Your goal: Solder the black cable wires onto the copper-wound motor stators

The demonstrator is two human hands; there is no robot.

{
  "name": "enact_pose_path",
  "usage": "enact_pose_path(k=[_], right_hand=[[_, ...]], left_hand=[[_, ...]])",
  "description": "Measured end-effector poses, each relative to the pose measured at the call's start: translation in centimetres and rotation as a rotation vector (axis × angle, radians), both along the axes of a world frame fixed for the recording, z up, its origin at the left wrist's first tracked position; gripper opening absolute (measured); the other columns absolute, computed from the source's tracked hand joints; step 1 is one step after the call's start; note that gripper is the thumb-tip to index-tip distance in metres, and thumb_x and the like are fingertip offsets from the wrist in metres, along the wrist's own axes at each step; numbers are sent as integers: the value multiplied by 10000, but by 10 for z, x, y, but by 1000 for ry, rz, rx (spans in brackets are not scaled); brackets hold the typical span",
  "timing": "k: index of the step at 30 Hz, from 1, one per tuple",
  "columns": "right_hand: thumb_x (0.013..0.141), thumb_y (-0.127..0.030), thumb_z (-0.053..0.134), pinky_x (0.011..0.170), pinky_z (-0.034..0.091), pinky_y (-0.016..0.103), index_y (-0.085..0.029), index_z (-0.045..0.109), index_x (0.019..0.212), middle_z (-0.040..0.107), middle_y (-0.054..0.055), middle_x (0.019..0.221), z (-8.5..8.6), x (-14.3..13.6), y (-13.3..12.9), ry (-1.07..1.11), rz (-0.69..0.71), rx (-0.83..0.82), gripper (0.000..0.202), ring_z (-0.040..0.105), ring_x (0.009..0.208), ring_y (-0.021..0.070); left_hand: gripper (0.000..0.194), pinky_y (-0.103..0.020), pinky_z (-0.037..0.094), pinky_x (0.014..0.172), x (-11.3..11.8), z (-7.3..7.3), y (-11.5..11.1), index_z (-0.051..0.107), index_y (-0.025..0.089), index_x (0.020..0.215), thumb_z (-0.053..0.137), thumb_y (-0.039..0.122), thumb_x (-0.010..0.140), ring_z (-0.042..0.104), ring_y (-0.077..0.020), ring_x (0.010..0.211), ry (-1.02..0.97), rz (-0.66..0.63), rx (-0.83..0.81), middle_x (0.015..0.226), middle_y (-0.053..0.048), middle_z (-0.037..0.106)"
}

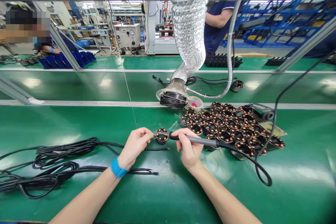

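My right hand [190, 148] is closed around the grey and black handle of a soldering iron [204, 141]. Its tip reaches left onto a small round motor stator [162, 141] with copper windings, which sits on the green bench between my hands. My left hand [136, 145], with a blue wristband [118, 168], pinches a thin wire [154, 135] at the stator's left edge. A fine strand [126, 77] runs down from above toward that hand; where it ends is hidden. Stripped cable ends [154, 173] lie below the left wrist.
Coiled black cables [63, 152] lie at left. Several stators [225, 124] crowd the right, beside a black device [262, 111]. A foil duct [189, 17] with a fan [173, 100] hangs ahead near a tape roll [196, 103]. The iron's cord [266, 147] loops at right. Two people stand beyond the bench.
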State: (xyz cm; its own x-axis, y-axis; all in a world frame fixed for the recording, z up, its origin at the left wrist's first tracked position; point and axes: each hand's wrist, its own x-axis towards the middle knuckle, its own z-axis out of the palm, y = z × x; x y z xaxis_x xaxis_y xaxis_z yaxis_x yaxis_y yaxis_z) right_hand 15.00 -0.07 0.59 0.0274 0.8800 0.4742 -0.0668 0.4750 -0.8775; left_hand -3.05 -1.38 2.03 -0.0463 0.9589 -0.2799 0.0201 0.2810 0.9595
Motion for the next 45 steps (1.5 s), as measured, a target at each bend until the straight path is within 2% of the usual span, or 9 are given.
enact_pose_path(k=[10,14,19,22,26,30,34,39,45], right_hand=[[944,-311,501,375,303,234,-188,692,806,466,-53,435,1,1,-2,-36,-18,23,265,410,347,97],[969,-267,474,442,403,241,-197,685,908,508,-54,486,4,-1,-2,-134,4,80,231,480,395,102],[963,-187,494,706,539,277,-245,642,1156,629,20,847,4,-8,4,-367,13,229,250,640,709,130],[953,-136,491,777,540,263,-289,609,1246,578,53,1056,-1,-14,10,-493,1,342,351,640,857,129],[940,-107,476,840,541,275,-302,543,1340,535,72,1168,-9,-21,12,-579,60,377,449,631,950,139],[931,-120,502,903,533,305,-322,532,1344,556,64,1181,-11,-24,10,-624,96,344,462,609,1018,161],[935,-104,467,886,527,327,-345,474,1385,544,66,1154,-8,-26,9,-679,118,364,511,573,1014,176],[935,-89,432,881,518,325,-347,459,1382,506,59,1098,-7,-25,8,-692,120,345,517,562,997,178],[911,-74,434,876,522,334,-301,458,1372,489,70,1119,-13,-21,7,-644,111,328,514,574,979,185]], left_hand=[[280,-198,149,404,0,1,0,592,144,716,667,413,732,289,-28,410,-3,-2,-3,589,50,479],[282,-199,158,402,1,1,0,601,144,708,674,417,716,294,-32,408,5,7,1,578,49,482],[253,-198,164,404,0,0,0,607,143,707,662,390,723,298,-36,420,2,-1,14,588,44,488],[221,-195,174,417,-1,-2,0,610,143,709,640,359,744,300,-38,436,19,-13,43,602,39,495],[199,-201,197,434,-1,-3,0,607,146,702,626,336,760,304,-47,454,37,-20,102,614,30,510],[240,-208,229,453,1,-2,-1,600,147,700,638,373,773,335,-66,494,52,-23,169,627,25,515],[284,-210,247,460,-1,1,0,597,144,716,625,412,804,329,-66,495,59,-42,185,632,29,507],[280,-201,291,458,-9,6,2,622,128,786,657,406,795,387,-66,501,102,-166,177,666,16,547],[324,-216,404,472,-17,8,4,592,154,805,671,467,778,484,-100,473,98,-283,77,560,47,508]])
